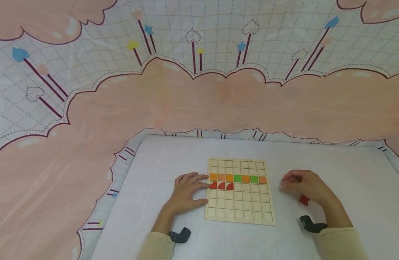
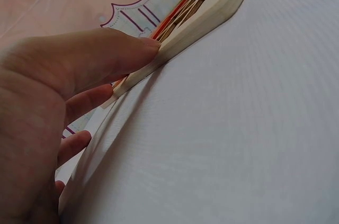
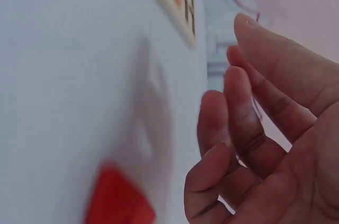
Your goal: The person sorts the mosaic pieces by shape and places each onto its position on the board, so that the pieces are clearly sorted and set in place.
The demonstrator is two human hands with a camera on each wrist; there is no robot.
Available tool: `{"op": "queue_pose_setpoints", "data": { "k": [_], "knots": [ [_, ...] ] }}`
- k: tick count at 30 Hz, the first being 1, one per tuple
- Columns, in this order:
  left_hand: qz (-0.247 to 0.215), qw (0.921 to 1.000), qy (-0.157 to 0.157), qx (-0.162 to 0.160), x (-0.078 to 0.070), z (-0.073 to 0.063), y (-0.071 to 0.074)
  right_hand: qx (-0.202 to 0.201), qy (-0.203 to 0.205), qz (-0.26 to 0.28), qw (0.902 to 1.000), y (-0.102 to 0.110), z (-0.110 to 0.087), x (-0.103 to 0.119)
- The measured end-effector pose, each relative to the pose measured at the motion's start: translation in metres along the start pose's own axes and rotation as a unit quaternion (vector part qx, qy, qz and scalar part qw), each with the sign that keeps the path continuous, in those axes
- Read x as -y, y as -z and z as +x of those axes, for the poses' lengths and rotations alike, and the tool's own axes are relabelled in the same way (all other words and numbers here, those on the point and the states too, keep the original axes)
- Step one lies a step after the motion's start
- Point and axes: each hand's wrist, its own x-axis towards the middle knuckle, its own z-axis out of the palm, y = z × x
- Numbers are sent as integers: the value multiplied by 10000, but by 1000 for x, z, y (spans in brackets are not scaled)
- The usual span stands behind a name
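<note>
A pale wooden grid board (image 1: 238, 206) lies on the white table. One row of it holds orange and green square tiles (image 1: 237, 178); in the row below, three red quarter-circle pieces (image 1: 221, 186) fill the leftmost cells. My left hand (image 1: 188, 191) rests at the board's left edge, fingers spread, and the thumb (image 2: 127, 52) touches its side in the left wrist view. Right of the board, my right hand (image 1: 305, 184) hovers above the table with loosely bent fingers and nothing visible between them. Beneath it lies a red piece (image 1: 304, 199), partly hidden; the right wrist view shows it blurred.
Dark wrist-worn devices sit by the left wrist (image 1: 180, 235) and the right wrist (image 1: 311, 224). Behind the white table (image 1: 167, 155) hangs a pink and white patterned cloth (image 1: 219, 97), which also runs down the left side.
</note>
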Motion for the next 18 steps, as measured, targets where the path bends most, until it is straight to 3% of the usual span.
{"op": "queue_pose_setpoints", "data": {
  "k": [18],
  "knots": [
    [-5,10000,54,-13,0,0,0,735,-569,-191,9955,56,-17,-73]
  ]
}}
